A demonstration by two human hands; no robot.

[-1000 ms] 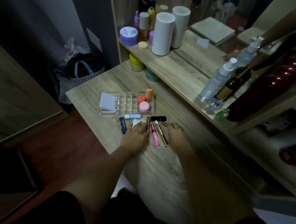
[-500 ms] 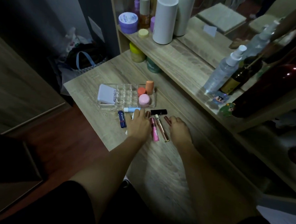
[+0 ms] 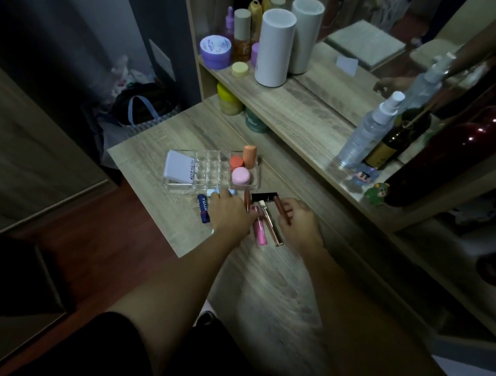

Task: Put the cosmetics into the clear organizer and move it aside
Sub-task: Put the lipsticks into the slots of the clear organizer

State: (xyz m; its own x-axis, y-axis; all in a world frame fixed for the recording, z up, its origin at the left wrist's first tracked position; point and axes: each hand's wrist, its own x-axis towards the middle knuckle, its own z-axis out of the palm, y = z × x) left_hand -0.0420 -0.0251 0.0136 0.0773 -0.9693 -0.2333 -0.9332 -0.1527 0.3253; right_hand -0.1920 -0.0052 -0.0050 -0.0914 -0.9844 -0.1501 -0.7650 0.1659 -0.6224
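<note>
Head view: NIVEA stick (image 3: 203,208) — left hand (image 3: 229,213) spread flat; right hand (image 3: 298,222) pinching brown tube (image 3: 280,209).

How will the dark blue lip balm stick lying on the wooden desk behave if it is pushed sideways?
The dark blue lip balm stick looks round and lies flat, so it will probably roll. It seems small, likely light. Its smooth casing may slip between fingers.

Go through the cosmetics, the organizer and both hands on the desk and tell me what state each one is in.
Clear plastic organizer: on the desk, middle grid cells empty.
White flat compact: in the organizer's left section.
Round pink jar: in its right section.
Tall orange tube: upright, right section.
Dark blue lip balm stick: lying on the desk, outside.
Pink lip gloss tube: lying outside.
Left hand: resting over loose items.
Right hand: fingers curled on a brown tube.
</note>
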